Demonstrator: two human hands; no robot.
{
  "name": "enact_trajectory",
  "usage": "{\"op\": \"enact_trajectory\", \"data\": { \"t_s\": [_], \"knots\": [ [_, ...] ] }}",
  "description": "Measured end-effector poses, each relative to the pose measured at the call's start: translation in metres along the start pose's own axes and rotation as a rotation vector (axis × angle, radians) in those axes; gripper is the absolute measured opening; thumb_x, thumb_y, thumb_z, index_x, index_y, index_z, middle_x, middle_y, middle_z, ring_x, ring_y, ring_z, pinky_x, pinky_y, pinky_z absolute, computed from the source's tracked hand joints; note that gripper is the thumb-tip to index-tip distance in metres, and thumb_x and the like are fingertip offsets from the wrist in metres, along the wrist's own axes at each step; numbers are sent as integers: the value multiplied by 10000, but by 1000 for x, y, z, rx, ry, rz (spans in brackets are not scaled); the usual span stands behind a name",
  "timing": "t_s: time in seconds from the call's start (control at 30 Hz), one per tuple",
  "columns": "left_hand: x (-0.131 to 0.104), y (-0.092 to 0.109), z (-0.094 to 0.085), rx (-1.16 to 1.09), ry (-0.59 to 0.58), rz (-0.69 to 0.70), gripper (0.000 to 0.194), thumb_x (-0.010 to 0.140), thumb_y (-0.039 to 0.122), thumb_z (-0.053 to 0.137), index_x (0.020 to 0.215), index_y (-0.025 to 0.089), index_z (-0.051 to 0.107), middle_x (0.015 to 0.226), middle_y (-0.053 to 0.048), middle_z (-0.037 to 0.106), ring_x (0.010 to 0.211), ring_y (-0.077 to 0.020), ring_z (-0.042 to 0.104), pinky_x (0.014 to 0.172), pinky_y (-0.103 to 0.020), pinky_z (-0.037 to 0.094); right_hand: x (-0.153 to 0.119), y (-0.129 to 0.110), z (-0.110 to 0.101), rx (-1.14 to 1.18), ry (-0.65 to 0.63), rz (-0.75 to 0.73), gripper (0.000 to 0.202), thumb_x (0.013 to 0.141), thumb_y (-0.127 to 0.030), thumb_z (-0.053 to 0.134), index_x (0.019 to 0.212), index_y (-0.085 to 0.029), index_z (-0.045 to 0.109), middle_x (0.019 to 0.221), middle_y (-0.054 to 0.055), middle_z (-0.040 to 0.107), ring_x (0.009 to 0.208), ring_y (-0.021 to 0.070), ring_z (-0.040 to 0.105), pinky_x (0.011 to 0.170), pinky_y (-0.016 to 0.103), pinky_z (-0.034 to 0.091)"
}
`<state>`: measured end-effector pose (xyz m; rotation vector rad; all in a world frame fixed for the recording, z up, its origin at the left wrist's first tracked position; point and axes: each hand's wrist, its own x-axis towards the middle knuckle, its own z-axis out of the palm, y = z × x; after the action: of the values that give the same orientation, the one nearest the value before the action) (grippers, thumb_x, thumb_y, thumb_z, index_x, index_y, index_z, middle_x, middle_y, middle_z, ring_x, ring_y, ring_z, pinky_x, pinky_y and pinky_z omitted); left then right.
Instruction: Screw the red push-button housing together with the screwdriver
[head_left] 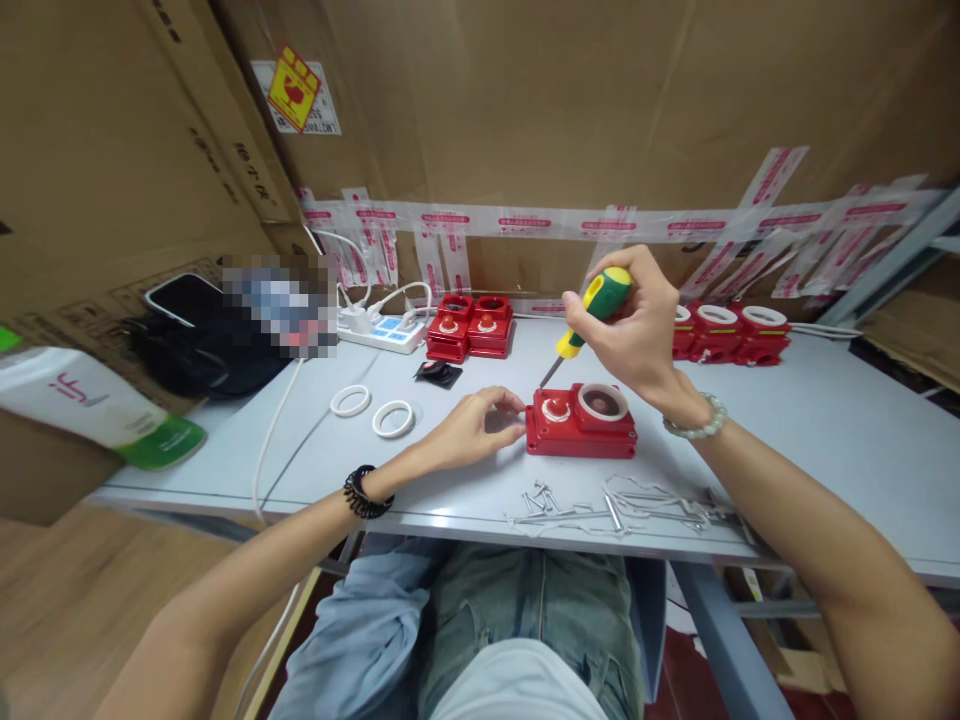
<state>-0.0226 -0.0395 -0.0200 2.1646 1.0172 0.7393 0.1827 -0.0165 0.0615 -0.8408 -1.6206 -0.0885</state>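
My right hand (634,325) is wrapped round the yellow-and-green handle of a screwdriver (602,300). The screwdriver slants down to the left, its tip at the back left corner of a red box (581,440). A small red dome with a white ring and a larger round window in a white ring sit on top of the box. At the box's left end, the bent fingers and thumb of my left hand (480,425) grip its edge. In front of the box lie several loose screws (544,497) and a heap of thin metal rods and white cords (652,503).
Two white rings (393,419) lie left of my left hand. Behind are more red boxes (470,328), a white power strip (382,332) and a small black packet (439,374). Another red row (739,335) stands back right. A white-green tube (97,405) and a phone (184,298) are at left.
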Motion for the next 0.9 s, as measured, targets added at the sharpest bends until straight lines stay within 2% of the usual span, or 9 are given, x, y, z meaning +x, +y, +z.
{"op": "enact_trajectory", "data": {
  "t_s": [0.07,0.17,0.27,0.43,0.53,0.63,0.8,0.9],
  "knots": [
    [6,-3,-3,36,35,42,253,860,279,626,1079,159,585,1097,-84,674,990,-193,622,798,-316,485,1,2,-1,-10,20,9,223,765,-325,694,840,-257,495,761,-5,552,620,141,513,534,323,460],
    [18,-6,-7,35,-40,120,359,850,293,648,1175,168,558,1209,-103,652,1070,-210,618,720,-285,481,1,7,-3,11,53,21,215,776,-335,698,857,-262,513,763,-2,555,612,144,540,525,330,471],
    [24,-5,-9,4,-125,167,425,849,281,643,1248,182,532,1272,-114,632,1116,-217,613,711,-276,480,-1,16,-4,62,77,40,217,788,-340,698,894,-259,527,766,-8,543,597,144,570,510,330,475],
    [24,-5,-9,3,-109,174,440,831,241,612,1263,182,546,1289,-108,628,1116,-222,608,707,-272,476,-5,21,-5,82,102,37,229,788,-335,702,893,-251,516,751,-18,521,598,149,593,490,319,470],
    [24,-3,-10,-8,-9,144,380,878,350,592,1222,188,592,1283,-93,636,1144,-228,590,734,-281,472,-6,15,-6,87,115,43,221,796,-320,695,889,-250,507,768,-16,517,623,153,603,514,327,483],
    [26,0,-10,-19,86,114,361,874,437,620,1133,187,652,1191,-76,682,1078,-216,605,784,-298,463,-7,7,-6,119,114,72,230,792,-325,702,871,-254,498,761,-21,515,615,150,603,515,325,490],
    [27,4,-7,-8,106,125,229,864,393,642,970,198,699,1043,-45,713,948,-184,615,826,-311,453,-9,2,-3,178,106,82,244,784,-316,712,866,-244,494,719,-40,504,588,144,601,489,307,487],
    [20,6,-7,-11,70,125,183,860,353,638,895,182,691,951,-41,714,887,-174,613,822,-310,457,-11,3,-6,169,88,84,252,812,-348,686,901,-245,474,744,-39,483,607,145,605,495,307,493]
  ]
}}
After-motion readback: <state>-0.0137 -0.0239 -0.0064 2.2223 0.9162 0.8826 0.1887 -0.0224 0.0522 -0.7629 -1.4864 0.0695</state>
